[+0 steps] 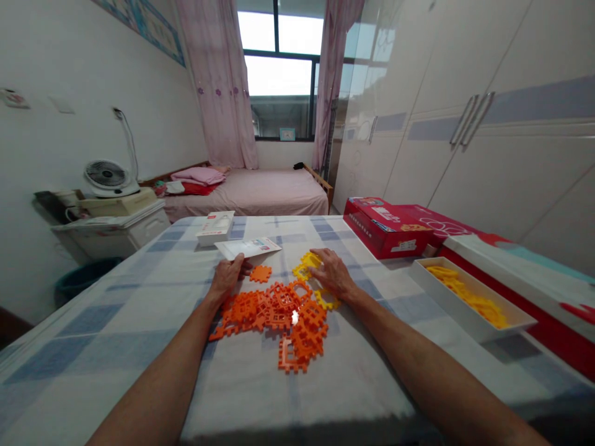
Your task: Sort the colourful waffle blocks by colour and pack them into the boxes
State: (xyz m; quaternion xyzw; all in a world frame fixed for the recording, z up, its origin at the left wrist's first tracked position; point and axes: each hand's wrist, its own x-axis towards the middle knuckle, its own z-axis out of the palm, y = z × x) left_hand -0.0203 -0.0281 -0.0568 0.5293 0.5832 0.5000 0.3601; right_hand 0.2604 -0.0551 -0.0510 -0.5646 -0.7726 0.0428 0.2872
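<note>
Behind the table, a bed (279, 189) stands below a curtained window, and a blue-and-white checked tablecloth (139, 347) covers the work surface. The right hand (332, 272) lies over the yellow pieces (302, 267), its bent fingers touching them and partly hiding them; whether they pinch one I cannot tell. Another yellow piece (332, 305) lies under the edge of that hand. The left hand (227, 275) has its fingertips at the near edge of a white card (248, 244); whether they grip it cannot be made out. Just beside these fingers is a single orange piece (261, 274), apart from the orange heap (246, 310) between the forearms. A small white box (216, 229) stands beyond the card. To the right are a red box (390, 229) and a white tray (506, 334) of yellow parts. The orange pieces are flat plastic with notched edges, many with openwork centres, overlapping one another.
</note>
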